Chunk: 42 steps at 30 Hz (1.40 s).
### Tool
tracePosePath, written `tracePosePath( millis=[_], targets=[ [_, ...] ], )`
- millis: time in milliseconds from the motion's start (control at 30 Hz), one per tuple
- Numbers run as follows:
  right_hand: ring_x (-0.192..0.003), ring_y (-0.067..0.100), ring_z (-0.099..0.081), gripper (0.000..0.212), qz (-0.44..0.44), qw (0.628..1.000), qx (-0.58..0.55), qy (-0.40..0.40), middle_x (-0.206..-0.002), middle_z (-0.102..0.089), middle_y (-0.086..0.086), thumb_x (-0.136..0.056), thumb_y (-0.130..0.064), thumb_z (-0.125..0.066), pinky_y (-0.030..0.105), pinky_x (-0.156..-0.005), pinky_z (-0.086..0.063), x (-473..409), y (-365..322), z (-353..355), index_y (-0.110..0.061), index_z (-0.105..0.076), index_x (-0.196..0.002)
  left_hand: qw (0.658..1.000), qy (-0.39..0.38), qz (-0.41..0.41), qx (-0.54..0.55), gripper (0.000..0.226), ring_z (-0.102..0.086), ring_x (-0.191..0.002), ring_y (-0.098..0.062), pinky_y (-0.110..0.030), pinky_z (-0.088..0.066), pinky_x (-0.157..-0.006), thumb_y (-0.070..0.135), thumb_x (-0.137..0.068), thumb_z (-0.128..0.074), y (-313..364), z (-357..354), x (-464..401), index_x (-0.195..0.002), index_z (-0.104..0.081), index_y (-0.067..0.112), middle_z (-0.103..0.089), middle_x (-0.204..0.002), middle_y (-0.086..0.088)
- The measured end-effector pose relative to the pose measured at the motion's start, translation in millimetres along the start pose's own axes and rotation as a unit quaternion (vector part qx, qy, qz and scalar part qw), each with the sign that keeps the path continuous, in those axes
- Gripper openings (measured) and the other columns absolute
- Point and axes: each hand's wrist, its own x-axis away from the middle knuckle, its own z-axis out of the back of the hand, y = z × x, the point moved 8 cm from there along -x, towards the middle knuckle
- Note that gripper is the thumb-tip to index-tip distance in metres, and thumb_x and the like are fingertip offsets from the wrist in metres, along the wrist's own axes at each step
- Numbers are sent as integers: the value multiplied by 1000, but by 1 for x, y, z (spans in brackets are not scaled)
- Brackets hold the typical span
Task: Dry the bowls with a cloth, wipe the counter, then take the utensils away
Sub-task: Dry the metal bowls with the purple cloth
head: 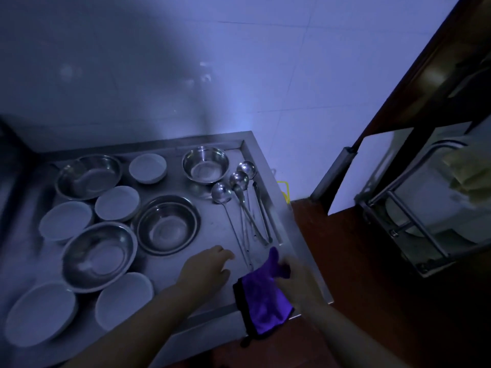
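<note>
Head view: cloth in right hand, utensils at bench's right edge

Head camera is looking down on a steel bench (268, 155) in dim bluish light. Four steel bowls are sitting on it: one at the back left (89, 176), one at the back right (206, 166), one in the middle (166, 225) and one toward the front left (99, 256). Five white bowls are standing among them: one at the back (148, 168), two left of centre (117, 203) (66, 220) and two along the front edge (39, 313) (123, 300).

Three ladles (239, 179) are lying along the right side of the bench, cups toward the wall and handles crossing near the front. Tongs (261, 211) are lying just to their right, beside the raised rim.

Left hand (206, 269) is hovering low over bare steel just left of the ladle handles; its grip is loosely open and holding nothing. Whether the fingertips are touching the surface cannot be told.

Right hand (295, 277) is positioned at the front right corner, its grip closed on a purple cloth (261, 298). Most of the cloth is hanging past the front edge of the bench, with one end sticking up above the fingers, close to the ladle handle ends.
</note>
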Motion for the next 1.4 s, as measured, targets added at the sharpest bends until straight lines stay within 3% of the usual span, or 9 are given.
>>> tracePosePath(
  millis=[100, 167, 300, 467, 600, 767, 900, 1100, 1400],
  targets=[
    [-69, 9, -59, 15, 98, 994, 46, 6, -71, -64, -7, -69, -16, -67, 18, -59, -42, 4, -66, -4, -24, -62, -81, 998, 40, -49, 30, 54, -46, -118, -13, -25, -41, -93, 24, -84, -56, -1, 30, -2, -137, -42, 25, -47, -131, 5],
    [-75, 11, -61, 14, 151, 985, 77, 5, -79, -68, -4, -72, -23, -65, 23, -65, -43, 8, -111, -9, -24, -64, -86, 992, 70, -97, 42, 64, -39, -125, -15, -25, -34, -100, 25, -77, -60, -3, 55, -4, -138, -42, 23, -43, -138, 4],
    [-83, 13, -64, 18, 178, 982, 57, 16, -86, -70, -3, -74, -23, -65, 29, -73, -48, 12, -180, -24, -25, -67, -92, 987, 87, -132, 12, 28, -56, -105, -20, -30, -39, -89, 31, -78, -55, -30, 106, 0, -102, -65, 21, -66, -104, 1],
    [-87, 9, -63, 53, 87, 964, -227, 109, -93, -66, -4, -66, -4, -79, 24, -79, -50, 0, -221, -37, -30, -58, -107, 980, 147, -89, 98, 13, -60, -89, -18, -32, -45, -74, 30, -86, -54, -91, 172, 12, -97, -59, 27, -65, -97, 4],
    [-103, 23, -62, 46, 41, 920, -389, -2, -108, -67, 12, -72, 12, -68, 37, -89, -49, -24, -268, -94, -8, -59, -112, 972, 170, -58, 150, 12, -59, -86, -14, -33, -46, -74, 28, -86, -52, -142, 210, 14, -96, -57, 30, -65, -95, 8],
    [-74, 22, -63, 26, 13, 917, -399, 5, -82, -70, 16, -72, 12, -66, 34, -67, -51, -48, -318, -133, -5, -68, -91, 954, 150, 41, 257, 11, -57, -72, 4, -15, -41, -62, 43, -74, -54, -237, 218, 6, -84, -54, 48, -60, -75, 22],
    [-64, 14, -66, 28, 15, 920, -390, 44, -74, -72, 3, -73, 7, -67, 28, -55, -54, -60, -328, -135, -13, -67, -93, 890, 183, 177, 379, 21, -62, -80, -18, -33, -51, -76, 27, -72, -74, -342, 209, 1, -88, -61, 33, -69, -92, 0],
    [-70, 18, -67, 30, -18, 928, -343, 147, -80, -70, 3, -70, -2, -71, 33, -58, -54, -70, -299, -126, -21, -66, -92, 914, 162, 364, 76, 39, -55, -105, -40, -42, -46, -86, 20, -80, -62, -458, 190, 4, -112, -55, -1, -59, -113, -25],
    [-66, 16, -65, 30, -32, 925, -348, 147, -80, -68, 5, -71, 2, -72, 24, -51, -50, -75, -287, -139, -19, -62, -90, 842, 165, 445, 256, 20, -60, -88, -33, -30, -39, -69, 17, -85, -54, -495, 169, -10, -96, -62, 2, -65, -103, -22]
  ],
)
